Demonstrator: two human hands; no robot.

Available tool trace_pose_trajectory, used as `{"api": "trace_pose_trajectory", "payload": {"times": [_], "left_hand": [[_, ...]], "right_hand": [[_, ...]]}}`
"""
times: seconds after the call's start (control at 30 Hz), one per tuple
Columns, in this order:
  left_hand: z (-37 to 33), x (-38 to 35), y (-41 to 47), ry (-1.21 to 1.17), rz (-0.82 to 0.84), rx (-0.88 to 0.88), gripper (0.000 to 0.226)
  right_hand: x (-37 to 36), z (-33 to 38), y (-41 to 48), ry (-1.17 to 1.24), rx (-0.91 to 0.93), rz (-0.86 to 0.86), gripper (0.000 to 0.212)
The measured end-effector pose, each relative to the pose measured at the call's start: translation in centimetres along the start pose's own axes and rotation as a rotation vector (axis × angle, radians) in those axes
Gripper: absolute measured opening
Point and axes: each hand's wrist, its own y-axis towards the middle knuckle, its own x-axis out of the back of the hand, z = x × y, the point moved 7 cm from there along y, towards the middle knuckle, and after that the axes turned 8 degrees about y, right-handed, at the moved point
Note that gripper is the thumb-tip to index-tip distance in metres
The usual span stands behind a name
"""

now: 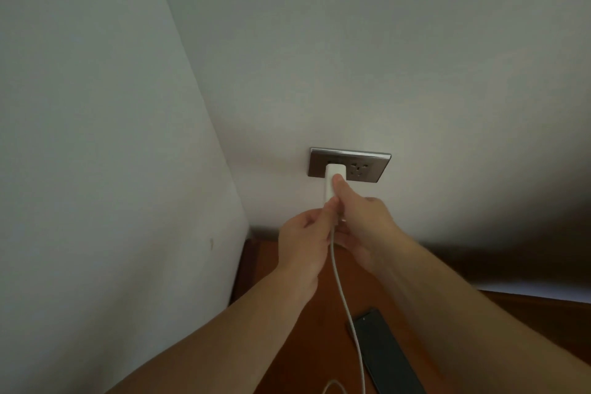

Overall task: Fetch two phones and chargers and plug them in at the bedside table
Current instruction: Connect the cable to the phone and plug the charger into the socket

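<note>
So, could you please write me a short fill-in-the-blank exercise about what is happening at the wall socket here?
1. The white charger sits in the ____ half of the socket plate.
2. The right hand rests its ____ on the charger.
3. The left hand pinches the white ____ just below the charger.
4. A dark phone lies on the ____ bedside table.

Missing words: left; thumb; cable; wooden
</note>
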Motion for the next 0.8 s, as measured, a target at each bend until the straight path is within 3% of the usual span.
{"api": "trace_pose_trajectory", "payload": {"times": [0.27,0.47,0.53,0.6,0.7,0.8], "left_hand": [[-0.7,-0.1,0.9,0.027,-0.071,0.016,0.035],[-0.4,-0.3,0.3,-0.018,-0.013,0.065,0.044],[-0.4,0.5,0.0,0.019,-0.057,0.102,0.040],[-1.2,1.9,-0.4,0.064,-0.133,0.088,0.031],[-4.1,3.4,-2.3,0.244,-0.236,-0.065,0.024],[-8.1,3.4,-5.7,0.574,-0.229,-0.364,0.030]], "right_hand": [[-0.4,1.1,0.9,0.010,0.019,-0.131,0.050],[0.0,0.6,0.2,-0.036,-0.062,-0.033,0.064],[0.4,0.4,-0.4,-0.099,-0.087,-0.024,0.075],[1.8,1.2,-1.4,-0.203,-0.017,-0.067,0.068],[4.7,3.4,-3.9,-0.297,0.079,-0.070,0.068],[7.6,6.8,-7.6,-0.512,0.246,-0.056,0.067]]}}
